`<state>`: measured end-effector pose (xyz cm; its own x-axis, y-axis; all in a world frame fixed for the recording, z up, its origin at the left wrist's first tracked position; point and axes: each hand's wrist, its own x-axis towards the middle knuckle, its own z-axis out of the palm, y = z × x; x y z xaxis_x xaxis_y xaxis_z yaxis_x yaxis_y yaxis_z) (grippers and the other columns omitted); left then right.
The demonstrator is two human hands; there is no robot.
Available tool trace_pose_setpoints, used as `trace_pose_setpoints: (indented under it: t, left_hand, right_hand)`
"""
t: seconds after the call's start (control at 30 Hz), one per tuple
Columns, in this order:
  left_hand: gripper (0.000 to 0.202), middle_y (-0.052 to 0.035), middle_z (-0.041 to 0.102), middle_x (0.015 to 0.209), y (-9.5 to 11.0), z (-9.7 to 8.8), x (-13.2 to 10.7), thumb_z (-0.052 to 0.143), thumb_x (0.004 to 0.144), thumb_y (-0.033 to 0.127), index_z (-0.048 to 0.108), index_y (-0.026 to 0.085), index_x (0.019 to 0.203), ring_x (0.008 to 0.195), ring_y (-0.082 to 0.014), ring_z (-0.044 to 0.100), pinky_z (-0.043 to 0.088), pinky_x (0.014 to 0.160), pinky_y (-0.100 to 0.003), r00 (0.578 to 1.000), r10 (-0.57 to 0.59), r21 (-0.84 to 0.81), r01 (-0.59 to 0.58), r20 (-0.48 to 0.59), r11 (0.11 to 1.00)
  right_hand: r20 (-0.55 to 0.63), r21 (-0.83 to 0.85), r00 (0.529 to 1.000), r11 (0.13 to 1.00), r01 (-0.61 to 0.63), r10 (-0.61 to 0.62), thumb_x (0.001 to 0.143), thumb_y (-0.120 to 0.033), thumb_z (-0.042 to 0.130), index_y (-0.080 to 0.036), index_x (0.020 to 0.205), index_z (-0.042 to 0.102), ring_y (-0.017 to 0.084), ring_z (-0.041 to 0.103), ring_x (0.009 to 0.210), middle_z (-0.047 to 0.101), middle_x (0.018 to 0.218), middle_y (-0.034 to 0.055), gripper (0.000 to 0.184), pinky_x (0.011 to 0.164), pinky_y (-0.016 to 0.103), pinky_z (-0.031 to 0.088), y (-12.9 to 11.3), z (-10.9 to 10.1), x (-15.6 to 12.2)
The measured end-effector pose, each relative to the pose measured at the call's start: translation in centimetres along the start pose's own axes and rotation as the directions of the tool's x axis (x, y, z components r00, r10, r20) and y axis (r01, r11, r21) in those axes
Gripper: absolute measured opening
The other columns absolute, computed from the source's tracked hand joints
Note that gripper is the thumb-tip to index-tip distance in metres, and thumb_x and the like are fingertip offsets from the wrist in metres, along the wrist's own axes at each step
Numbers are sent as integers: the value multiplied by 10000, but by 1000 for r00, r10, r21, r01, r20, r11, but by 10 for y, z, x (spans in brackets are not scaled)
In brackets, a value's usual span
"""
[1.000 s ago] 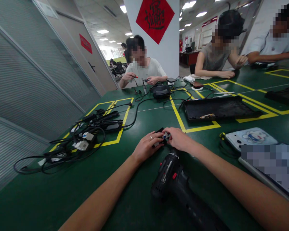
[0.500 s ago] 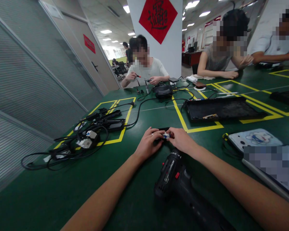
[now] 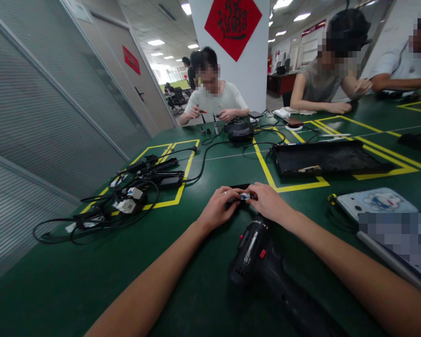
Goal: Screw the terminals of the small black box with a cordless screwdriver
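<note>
My left hand [image 3: 220, 206] and my right hand [image 3: 268, 201] meet at the middle of the table, fingertips pinched together around a small white-and-blue piece [image 3: 245, 196]. What kind of piece it is, I cannot make out. Beneath and behind the fingers lies a dark, flat object [image 3: 243, 187], mostly covered by my hands. A black cordless drill [image 3: 250, 252] with red buttons lies just in front of my hands, between my forearms. Its chuck end points toward my right hand, and its handle runs to the lower right.
Black cables and white plugs [image 3: 126, 206] lie tangled at left. A shallow black tray [image 3: 333, 157] stands at back right. A pouch [image 3: 377, 202] with a cartoon print lies at right near a blurred-out device [image 3: 396, 248]. Across the table sits a person [image 3: 214, 100] holding a red-tipped tool.
The view has shifted slightly, so most things sit a little further right. My fingers stay pinched on the small piece with only slight movement.
</note>
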<state>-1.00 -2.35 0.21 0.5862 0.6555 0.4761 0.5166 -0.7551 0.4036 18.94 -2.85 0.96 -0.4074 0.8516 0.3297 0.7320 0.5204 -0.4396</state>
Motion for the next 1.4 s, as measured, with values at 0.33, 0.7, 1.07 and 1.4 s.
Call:
trace_pose_setpoints:
  t: [0.33,0.7,1.07,1.4]
  left_hand:
    - [251,-54,634,1156,0,2,0,535,844,159,544,224,1087,1034,-201,547,459,932,-426,999,-44,-25,43,-11,999]
    - [340,-112,468,1256,-6,7,-2,615,792,206,548,204,1125,1200,-224,459,407,1026,-416,983,-110,-80,99,-145,992]
    - [271,-106,548,1120,-10,5,6,599,809,240,585,167,1070,1081,-205,536,442,967,-389,988,-143,-243,124,-61,962]
    - [229,-105,538,1130,4,10,7,593,811,224,606,168,1033,1087,-207,530,434,970,-392,985,-163,-230,146,-56,962]
  right_hand:
    - [-49,-47,997,997,61,-63,858,-166,623,-134,978,613,229,551,1045,516,1251,81,125,869,427,487,3,3,-2]
    - [-25,-104,998,993,55,-58,872,-187,609,-141,997,613,212,577,984,545,1206,79,134,820,404,513,1,2,0]
    - [-43,-70,999,997,-35,32,878,-453,577,-140,857,643,208,584,970,593,1138,78,321,833,411,493,-14,-6,0]
    - [-116,-42,972,977,-209,203,867,-384,617,-141,765,636,171,604,837,642,948,44,265,782,374,502,-15,3,5]
